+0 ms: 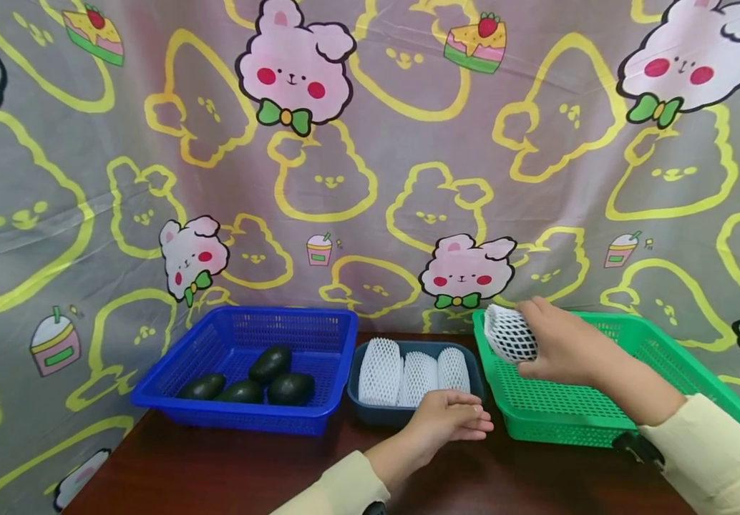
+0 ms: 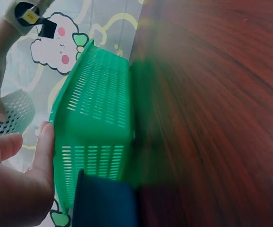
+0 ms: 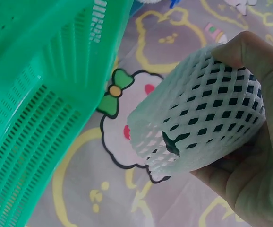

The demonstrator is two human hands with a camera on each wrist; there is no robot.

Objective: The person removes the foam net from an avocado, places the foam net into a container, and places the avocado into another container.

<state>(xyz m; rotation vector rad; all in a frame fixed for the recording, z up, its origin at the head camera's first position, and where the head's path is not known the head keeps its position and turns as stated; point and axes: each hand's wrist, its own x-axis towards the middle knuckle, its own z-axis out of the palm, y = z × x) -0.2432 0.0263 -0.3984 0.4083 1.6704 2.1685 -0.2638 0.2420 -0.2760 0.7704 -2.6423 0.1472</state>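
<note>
My right hand [image 1: 563,345] grips an avocado in a white foam net [image 1: 510,336], raised over the left part of the green basket [image 1: 576,422]. In the right wrist view, dark skin shows through the mesh of the foam net [image 3: 207,109], and its loose end points away from the palm. My left hand [image 1: 446,420] hovers by the front of the small dark blue-grey tray [image 1: 370,415], fingers extended and nothing held. White foam nets [image 1: 381,372] stand side by side inside that tray. Several bare dark green avocados [image 1: 290,388] lie in the blue basket [image 1: 235,418].
Both baskets and the tray stand in a row on a dark reddish-brown wooden table [image 1: 215,465]. Behind them hangs a grey patterned cloth [image 1: 370,157] with cartoon rabbits. The green basket's rim [image 2: 56,109] is close to my left fingers.
</note>
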